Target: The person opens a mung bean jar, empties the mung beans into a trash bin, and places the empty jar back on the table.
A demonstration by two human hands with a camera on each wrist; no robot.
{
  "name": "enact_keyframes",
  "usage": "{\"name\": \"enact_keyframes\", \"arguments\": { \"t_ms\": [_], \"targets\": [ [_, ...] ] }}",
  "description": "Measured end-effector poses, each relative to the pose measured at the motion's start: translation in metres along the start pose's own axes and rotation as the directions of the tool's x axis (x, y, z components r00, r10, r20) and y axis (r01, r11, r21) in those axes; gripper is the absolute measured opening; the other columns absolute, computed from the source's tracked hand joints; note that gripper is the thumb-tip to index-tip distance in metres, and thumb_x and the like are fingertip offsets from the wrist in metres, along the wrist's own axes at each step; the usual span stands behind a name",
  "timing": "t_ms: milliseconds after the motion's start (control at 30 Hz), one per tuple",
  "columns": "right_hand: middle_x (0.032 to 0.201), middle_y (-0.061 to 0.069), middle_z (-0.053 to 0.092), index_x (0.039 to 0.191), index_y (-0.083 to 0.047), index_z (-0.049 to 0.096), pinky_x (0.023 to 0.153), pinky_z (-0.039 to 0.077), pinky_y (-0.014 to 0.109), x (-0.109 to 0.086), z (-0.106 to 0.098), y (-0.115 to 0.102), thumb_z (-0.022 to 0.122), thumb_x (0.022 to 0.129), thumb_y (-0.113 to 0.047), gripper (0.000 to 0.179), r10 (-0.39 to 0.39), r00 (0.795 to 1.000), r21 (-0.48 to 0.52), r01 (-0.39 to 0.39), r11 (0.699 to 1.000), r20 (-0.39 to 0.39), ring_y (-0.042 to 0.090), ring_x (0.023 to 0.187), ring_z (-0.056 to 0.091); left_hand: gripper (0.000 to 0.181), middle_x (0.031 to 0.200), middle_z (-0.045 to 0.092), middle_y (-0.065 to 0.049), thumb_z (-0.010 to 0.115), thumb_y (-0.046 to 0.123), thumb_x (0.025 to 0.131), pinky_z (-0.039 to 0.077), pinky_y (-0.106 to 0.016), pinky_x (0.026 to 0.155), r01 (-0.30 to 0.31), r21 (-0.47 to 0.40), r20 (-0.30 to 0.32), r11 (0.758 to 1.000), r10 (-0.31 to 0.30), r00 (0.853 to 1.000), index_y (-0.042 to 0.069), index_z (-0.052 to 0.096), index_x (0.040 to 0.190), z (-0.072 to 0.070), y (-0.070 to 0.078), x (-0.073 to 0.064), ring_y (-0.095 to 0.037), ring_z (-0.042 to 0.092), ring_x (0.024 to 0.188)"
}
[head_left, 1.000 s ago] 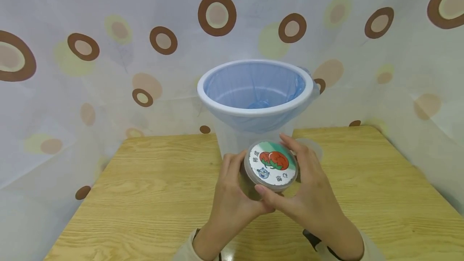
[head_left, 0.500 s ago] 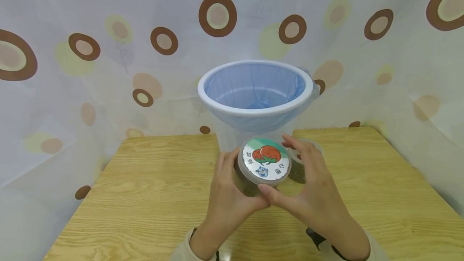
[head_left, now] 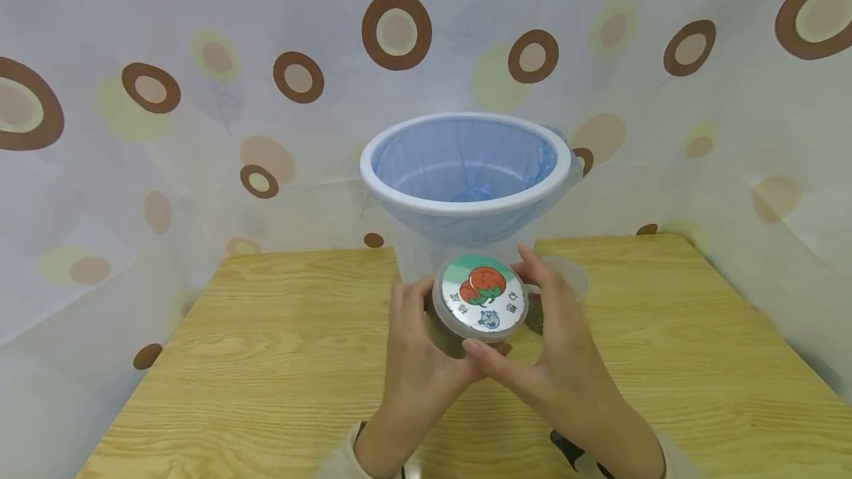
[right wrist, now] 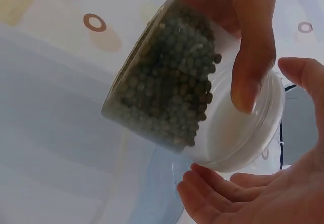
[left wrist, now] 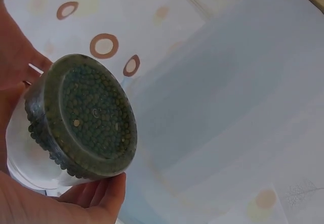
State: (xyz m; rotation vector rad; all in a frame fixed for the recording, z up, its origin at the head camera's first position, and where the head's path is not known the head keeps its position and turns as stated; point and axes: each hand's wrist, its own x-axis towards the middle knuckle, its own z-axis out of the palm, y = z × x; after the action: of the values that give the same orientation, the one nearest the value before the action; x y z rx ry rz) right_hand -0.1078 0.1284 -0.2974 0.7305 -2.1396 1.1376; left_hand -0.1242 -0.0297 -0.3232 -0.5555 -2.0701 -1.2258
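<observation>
A clear plastic jar with green beans in it is held up off the table, tilted, in both hands. Its round lid bears a red fruit picture and characters, and faces the head camera. My left hand grips the jar body, its thumb lying along the clear wall in the right wrist view. Thumb and fingers of my right hand curl about the lid's rim. In the left wrist view the jar's bottom shows beans packed against it. Far fingertips are partly hidden.
Behind the jar a white-rimmed bin, lined with a blue bag, stands on the wooden table. Past my right hand are a container with dark contents and a translucent round piece, both partly hidden. A circle-patterned curtain surrounds the table.
The lid's picture has turned counterclockwise as seen from the head. Jar and hands have shifted slightly left. Both hands keep their hold.
</observation>
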Motion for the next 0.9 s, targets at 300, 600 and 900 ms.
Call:
{"name": "enact_keyframes", "arguments": {
  "t_ms": [300, 600, 900],
  "targets": [
    [0.14, 0.016, 0.04, 0.151, -0.011, 0.023, 0.1, 0.033, 0.02, -0.0025, 0.0091, -0.0035, 0.086, 0.071, -0.028, 0.104, 0.061, 0.998, -0.017, -0.061, 0.998, -0.015, 0.026, 0.122, 0.044, 0.086, 0.108, 0.047, -0.005, 0.095, 0.032, 0.053, 0.046, -0.028, 0.082, -0.042, 0.018, 0.013, 0.999, 0.042, 0.999, 0.003, 0.048, 0.12, 0.0052, 0.0013, -0.0027, -0.015, 0.046, 0.1],
    [0.14, 0.013, 0.042, 0.15, -0.014, 0.026, 0.095, 0.036, 0.019, -0.0015, 0.0096, -0.0024, 0.087, 0.069, -0.021, 0.102, 0.086, 0.996, -0.01, -0.086, 0.996, -0.008, 0.023, 0.118, 0.046, 0.081, 0.104, 0.049, -0.004, 0.093, 0.026, 0.053, 0.047, -0.026, 0.081, -0.056, 0.021, 0.046, 0.998, 0.055, 0.997, 0.002, 0.049, 0.117, 0.0066, 0.0034, -0.0038, -0.014, 0.045, 0.099],
    [0.137, 0.011, 0.048, 0.149, -0.011, 0.031, 0.09, 0.036, 0.019, 0.001, 0.006, 0.0009, 0.084, 0.073, -0.026, 0.094, -0.012, 1.0, -0.003, 0.012, 1.0, -0.02, 0.021, 0.114, 0.044, 0.082, 0.106, 0.048, -0.002, 0.092, 0.023, 0.052, 0.046, -0.027, 0.083, -0.003, -0.007, 0.094, 1.0, 0.004, 0.996, 0.003, 0.049, 0.119, 0.003, 0.0065, -0.0039, -0.013, 0.045, 0.1]
  ]
}}
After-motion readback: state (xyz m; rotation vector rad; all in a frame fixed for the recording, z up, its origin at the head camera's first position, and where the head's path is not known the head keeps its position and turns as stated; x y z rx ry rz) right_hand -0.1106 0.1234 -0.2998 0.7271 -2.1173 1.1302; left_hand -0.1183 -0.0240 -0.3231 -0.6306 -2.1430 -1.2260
